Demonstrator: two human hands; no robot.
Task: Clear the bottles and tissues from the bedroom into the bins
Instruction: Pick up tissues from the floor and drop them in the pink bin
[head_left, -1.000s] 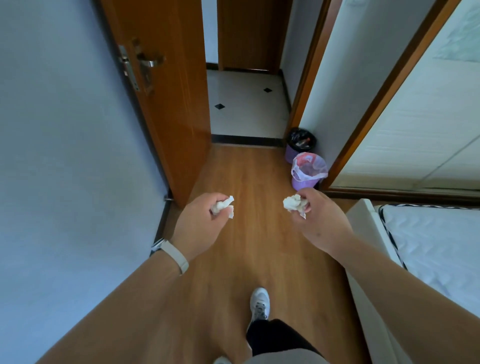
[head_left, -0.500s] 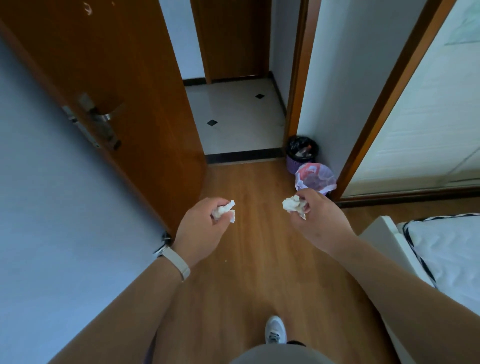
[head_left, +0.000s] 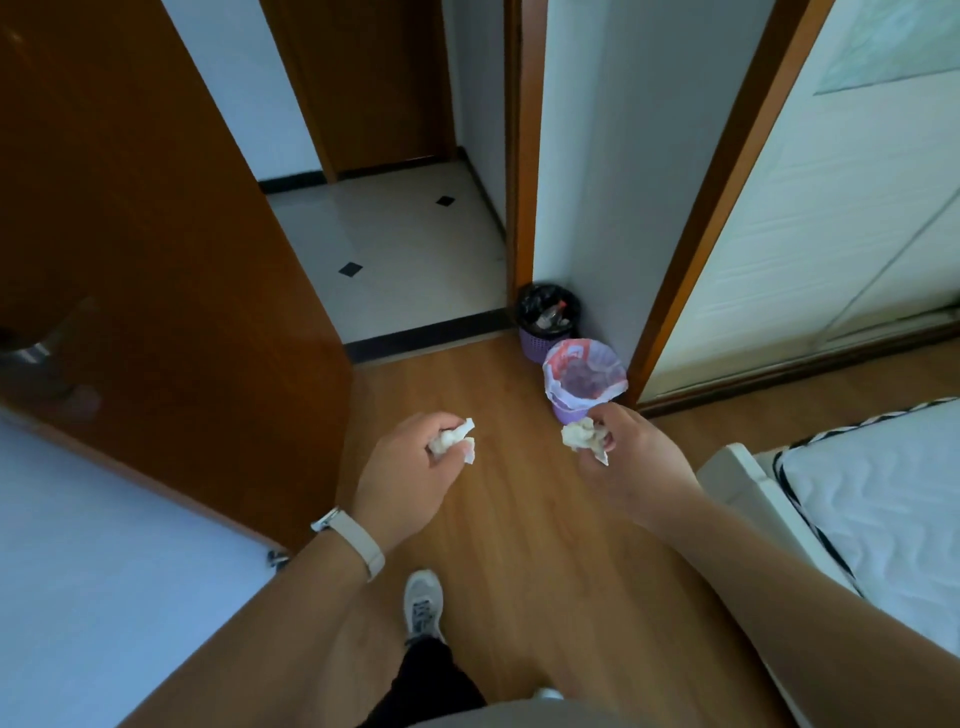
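Note:
My left hand (head_left: 410, 478) is closed around a crumpled white tissue (head_left: 451, 439) that sticks out past the fingers. My right hand (head_left: 631, 467) grips a second crumpled tissue (head_left: 582, 435). Just beyond the right hand stands a purple bin with a white and pink liner (head_left: 584, 375) on the wooden floor by the wall corner. Behind it, against the door frame, is a second purple bin with a black liner (head_left: 549, 319) holding bottles. Both hands hover above the floor, short of the bins.
An open brown door (head_left: 171, 291) stands at the left, close to my left arm. The doorway leads to a white tiled floor (head_left: 395, 249). A white mattress and bed frame (head_left: 878, 499) fill the right side. A sliding wardrobe door (head_left: 831, 197) is beyond the bins.
I have walked forward toward the bins; the door now looms closer on the left and the bins sit nearer to my right hand. Both hands still hold their tissues.

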